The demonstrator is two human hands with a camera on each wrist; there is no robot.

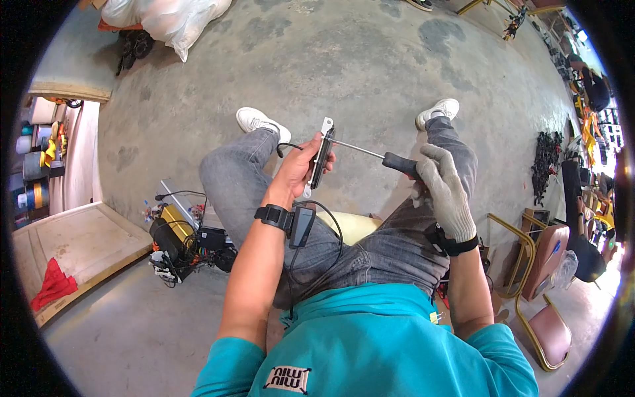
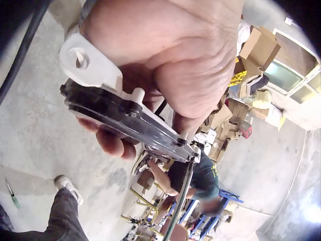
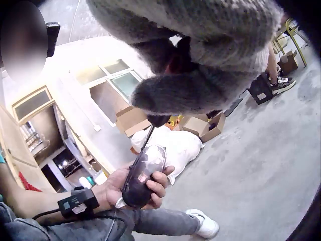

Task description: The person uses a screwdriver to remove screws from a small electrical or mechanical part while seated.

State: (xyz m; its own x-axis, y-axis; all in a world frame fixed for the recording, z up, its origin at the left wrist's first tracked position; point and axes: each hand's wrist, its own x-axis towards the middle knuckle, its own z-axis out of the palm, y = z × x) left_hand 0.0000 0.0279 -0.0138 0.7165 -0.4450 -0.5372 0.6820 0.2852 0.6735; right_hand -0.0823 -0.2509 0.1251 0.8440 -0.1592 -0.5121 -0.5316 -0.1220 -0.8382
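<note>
My bare left hand (image 1: 304, 169) holds an oval lamp-like unit (image 1: 321, 159) with a white backing and end tabs. In the right wrist view, the unit's dark, see-through cover (image 3: 145, 175) has my fingers round its side. A knitted glove covers my right hand (image 1: 444, 182), which grips a screwdriver (image 1: 400, 163) by its black handle. The screwdriver's shaft (image 2: 180, 201) reaches across to the unit, its tip right at a corner of the white backing in the left wrist view. Much of the handle is hidden by the gloved fingers in the right wrist view.
I sit with knees apart over a concrete floor (image 1: 357, 73). Left of me are cables and electrical parts (image 1: 192, 231) and a wooden board (image 1: 79, 245). Chairs (image 1: 546, 324) stand at the right. A white sack (image 1: 172, 23) lies ahead. Another person (image 2: 193, 175) sits in the background.
</note>
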